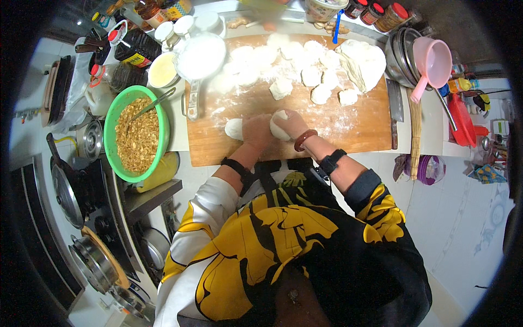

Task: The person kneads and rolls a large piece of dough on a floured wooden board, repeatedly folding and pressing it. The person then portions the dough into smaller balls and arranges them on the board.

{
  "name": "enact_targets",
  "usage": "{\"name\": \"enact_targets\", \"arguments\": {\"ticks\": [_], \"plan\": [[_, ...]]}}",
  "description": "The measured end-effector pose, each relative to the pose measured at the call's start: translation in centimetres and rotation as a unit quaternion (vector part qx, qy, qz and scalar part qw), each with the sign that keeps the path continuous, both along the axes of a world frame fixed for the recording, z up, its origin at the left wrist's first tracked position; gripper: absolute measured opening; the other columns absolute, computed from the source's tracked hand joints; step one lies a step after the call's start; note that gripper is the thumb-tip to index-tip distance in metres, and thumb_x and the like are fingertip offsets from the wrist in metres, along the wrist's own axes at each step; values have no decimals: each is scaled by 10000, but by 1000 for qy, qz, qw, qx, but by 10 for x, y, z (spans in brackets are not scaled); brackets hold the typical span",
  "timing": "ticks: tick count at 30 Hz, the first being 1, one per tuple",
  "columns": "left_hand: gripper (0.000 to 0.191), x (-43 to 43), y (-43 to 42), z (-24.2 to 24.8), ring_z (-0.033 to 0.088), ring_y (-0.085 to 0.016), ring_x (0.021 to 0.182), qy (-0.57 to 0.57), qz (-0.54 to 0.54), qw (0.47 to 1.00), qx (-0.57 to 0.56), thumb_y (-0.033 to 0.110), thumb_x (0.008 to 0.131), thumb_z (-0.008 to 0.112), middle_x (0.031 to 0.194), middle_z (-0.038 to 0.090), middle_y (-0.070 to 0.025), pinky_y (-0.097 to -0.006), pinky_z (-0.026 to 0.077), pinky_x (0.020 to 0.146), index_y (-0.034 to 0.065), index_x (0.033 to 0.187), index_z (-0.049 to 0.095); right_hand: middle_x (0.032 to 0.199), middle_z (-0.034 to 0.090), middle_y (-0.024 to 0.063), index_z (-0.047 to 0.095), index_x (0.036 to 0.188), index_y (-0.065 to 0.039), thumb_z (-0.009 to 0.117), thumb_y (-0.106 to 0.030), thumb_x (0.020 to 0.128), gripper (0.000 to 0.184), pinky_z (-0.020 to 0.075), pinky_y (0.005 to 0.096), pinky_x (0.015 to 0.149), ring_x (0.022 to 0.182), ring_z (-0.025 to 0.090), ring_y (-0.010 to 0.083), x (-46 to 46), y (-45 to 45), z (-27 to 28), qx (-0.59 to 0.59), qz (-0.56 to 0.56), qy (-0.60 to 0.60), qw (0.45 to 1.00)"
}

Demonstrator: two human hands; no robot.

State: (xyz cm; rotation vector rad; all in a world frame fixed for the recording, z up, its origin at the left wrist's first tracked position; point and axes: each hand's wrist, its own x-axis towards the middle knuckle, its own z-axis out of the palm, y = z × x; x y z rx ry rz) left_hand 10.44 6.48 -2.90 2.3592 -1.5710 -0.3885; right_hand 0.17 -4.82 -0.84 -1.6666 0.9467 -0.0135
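On a floured wooden board (245, 153), my right hand (292, 123) curls round a ball of white dough (280, 126). My left hand (256, 130) lies close beside it, its fingers against that dough ball as far as I can see. A flat round of dough (234, 129) touches the outer side of my left hand. Farther back lie several dough pieces, among them a lump (280, 88) and a small one (347, 97). A large mass of dough (363, 63) rests at the board's back right corner.
A handled bowl of flour (201, 55) overlaps the board's back left. Left of the board stands a green basin (164, 135) of chopped filling with a spoon (153, 105). A cleaver (394, 100), a bamboo brush (415, 135), metal bowls (393, 57) and a pink ladle (433, 61) are at the right.
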Motion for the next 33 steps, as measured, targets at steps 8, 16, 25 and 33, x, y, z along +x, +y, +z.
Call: {"name": "enact_targets", "arguments": {"ticks": [8, 16, 25, 33], "plan": [[758, 24, 1, -29, 563, -332, 1185, 185, -10, 972, -143, 420, 736, 800, 1217, 623, -137, -506, 396, 991, 137, 1377, 512, 1193, 644, 157, 658, 1205, -58, 713, -98, 735, 475, 498, 408, 963, 1117, 601, 313, -36, -17, 193, -316, 150, -375, 859], [896, 35, 45, 26, 507, -383, 1199, -16, -63, 997, -33, 400, 654, 868, 1303, 531, -183, -505, 386, 1017, 60, 1387, 478, 1294, 584, 109, 664, 1257, -149, 701, -196, 846, 415, 391, 541, 1054, 1276, 473, 392, -70, -20, 65, -487, 158, 150, 846], [616, 36, 56, 6, 524, -343, 1169, 57, -10, 986, -157, 142, 709, 770, 1177, 608, -112, -475, 350, 1041, 107, 1295, 582, 1166, 636, 180, 623, 1235, -36, 597, -198, 962, 318, 500, 382, 904, 1008, 626, 323, -27, -17, 36, -204, 85, -55, 974], [738, 36, 62, 10, 508, -376, 1195, 132, 28, 971, -197, 158, 691, 792, 1238, 583, -150, -489, 358, 1048, 86, 1368, 508, 1082, 673, 183, 592, 1242, -41, 607, -393, 967, 446, 512, 379, 844, 990, 640, 252, 47, 30, -24, 23, 85, -27, 996]]}}
